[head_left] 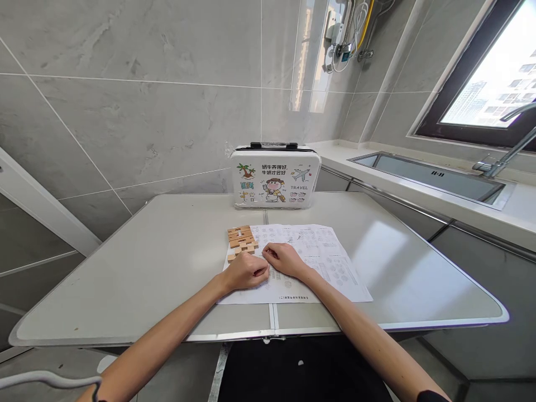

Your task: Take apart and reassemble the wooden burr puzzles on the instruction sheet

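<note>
My left hand [248, 270] rests on the printed paper sheet [343, 273], curled into a loose fist, with no object showing in it. Just to its right lies my right hand [285, 259], also closed, its fingers bent inward and nothing visible between them. The two hands are close together over the sheet. Beyond my left hand, wooden puzzle pieces [238, 237], notched and light brown, lie in a group on the sheet's left edge. Small diagrams and lines of text cover the paper.
A white folding table [167, 268] with a metal centre seam bears everything. At its back stands a white carry case [255, 184] with cartoon prints, a black handle and some clear plastic wrap. A counter with a sink [431, 173] and tap [498, 164] runs along the right.
</note>
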The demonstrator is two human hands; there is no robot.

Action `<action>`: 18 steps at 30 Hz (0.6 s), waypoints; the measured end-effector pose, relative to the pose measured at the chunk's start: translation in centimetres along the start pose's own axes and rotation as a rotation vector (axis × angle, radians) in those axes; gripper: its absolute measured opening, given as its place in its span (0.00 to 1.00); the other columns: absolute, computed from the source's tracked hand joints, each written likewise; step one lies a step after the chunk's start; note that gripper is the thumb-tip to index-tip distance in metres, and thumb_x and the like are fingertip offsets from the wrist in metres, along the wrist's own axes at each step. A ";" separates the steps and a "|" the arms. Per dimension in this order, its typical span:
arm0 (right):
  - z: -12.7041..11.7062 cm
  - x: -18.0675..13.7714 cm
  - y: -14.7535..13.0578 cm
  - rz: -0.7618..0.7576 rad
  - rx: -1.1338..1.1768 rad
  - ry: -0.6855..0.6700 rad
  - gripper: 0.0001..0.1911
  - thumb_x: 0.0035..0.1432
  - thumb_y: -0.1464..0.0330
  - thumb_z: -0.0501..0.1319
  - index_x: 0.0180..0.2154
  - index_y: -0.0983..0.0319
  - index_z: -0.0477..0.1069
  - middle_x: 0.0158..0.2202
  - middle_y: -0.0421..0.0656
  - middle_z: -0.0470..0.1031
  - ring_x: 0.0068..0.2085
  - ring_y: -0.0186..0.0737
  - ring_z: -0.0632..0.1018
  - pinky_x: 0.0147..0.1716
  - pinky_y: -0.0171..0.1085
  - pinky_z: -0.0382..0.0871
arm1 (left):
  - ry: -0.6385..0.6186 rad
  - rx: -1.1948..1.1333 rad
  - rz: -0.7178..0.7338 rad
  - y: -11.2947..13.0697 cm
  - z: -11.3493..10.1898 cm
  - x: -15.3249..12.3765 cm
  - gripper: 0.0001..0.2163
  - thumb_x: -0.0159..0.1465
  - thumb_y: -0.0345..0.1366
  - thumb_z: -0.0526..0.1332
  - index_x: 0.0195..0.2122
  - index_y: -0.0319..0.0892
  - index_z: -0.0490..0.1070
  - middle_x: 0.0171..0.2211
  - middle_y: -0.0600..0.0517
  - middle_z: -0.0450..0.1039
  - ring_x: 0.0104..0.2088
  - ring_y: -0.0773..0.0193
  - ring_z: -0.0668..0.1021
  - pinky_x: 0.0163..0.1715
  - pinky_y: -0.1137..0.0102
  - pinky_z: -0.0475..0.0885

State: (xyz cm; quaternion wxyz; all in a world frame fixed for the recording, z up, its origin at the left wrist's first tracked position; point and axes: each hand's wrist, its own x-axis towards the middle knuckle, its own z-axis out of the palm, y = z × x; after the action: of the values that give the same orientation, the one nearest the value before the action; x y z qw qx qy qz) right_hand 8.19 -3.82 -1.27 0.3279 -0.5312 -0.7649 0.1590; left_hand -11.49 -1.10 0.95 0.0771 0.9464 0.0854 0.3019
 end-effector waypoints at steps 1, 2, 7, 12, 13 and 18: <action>0.0 0.0 0.0 0.000 0.001 0.000 0.09 0.68 0.68 0.59 0.34 0.59 0.74 0.28 0.38 0.76 0.29 0.35 0.73 0.31 0.33 0.59 | -0.002 -0.001 -0.001 0.0 0.0 0.0 0.16 0.64 0.27 0.57 0.22 0.44 0.53 0.17 0.60 0.56 0.18 0.70 0.59 0.22 0.69 0.54; 0.0 0.0 0.0 0.000 0.003 0.000 0.09 0.68 0.68 0.59 0.34 0.59 0.74 0.28 0.38 0.76 0.29 0.35 0.73 0.31 0.33 0.59 | -0.004 -0.001 -0.002 0.0 0.0 0.0 0.16 0.64 0.27 0.57 0.22 0.44 0.53 0.17 0.60 0.56 0.18 0.70 0.59 0.22 0.69 0.54; 0.0 0.0 0.0 0.003 0.007 0.001 0.09 0.68 0.68 0.59 0.34 0.59 0.74 0.28 0.38 0.76 0.29 0.35 0.73 0.31 0.33 0.59 | -0.005 0.013 -0.008 -0.3 0.2 -0.2 0.16 0.64 0.27 0.58 0.22 0.43 0.54 0.17 0.60 0.57 0.18 0.70 0.60 0.22 0.69 0.54; 0.2 0.0 0.1 -0.002 0.007 -0.001 0.09 0.68 0.68 0.58 0.34 0.59 0.74 0.28 0.38 0.76 0.29 0.35 0.73 0.32 0.34 0.59 | -0.007 0.017 -0.007 -0.3 0.2 -0.2 0.15 0.63 0.27 0.58 0.22 0.43 0.54 0.17 0.60 0.57 0.18 0.70 0.61 0.22 0.69 0.54; 0.2 0.0 0.2 -0.005 0.008 -0.001 0.09 0.68 0.68 0.58 0.34 0.59 0.74 0.28 0.38 0.76 0.29 0.35 0.73 0.32 0.34 0.60 | -0.008 0.015 -0.010 -0.3 0.2 -0.2 0.15 0.64 0.28 0.58 0.22 0.43 0.54 0.17 0.60 0.57 0.18 0.70 0.61 0.22 0.69 0.54; 0.2 0.0 0.2 -0.005 0.009 -0.003 0.09 0.68 0.68 0.58 0.34 0.59 0.74 0.28 0.38 0.77 0.29 0.35 0.73 0.32 0.34 0.60 | -0.008 0.011 -0.012 -0.2 0.1 -0.2 0.16 0.64 0.28 0.57 0.22 0.43 0.54 0.16 0.59 0.57 0.18 0.70 0.61 0.22 0.70 0.54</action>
State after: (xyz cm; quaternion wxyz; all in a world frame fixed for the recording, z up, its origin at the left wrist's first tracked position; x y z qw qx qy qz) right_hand 8.22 -3.73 -1.50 0.3297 -0.5276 -0.7659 0.1623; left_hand -11.59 -0.95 0.72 0.0742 0.9474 0.0923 0.2972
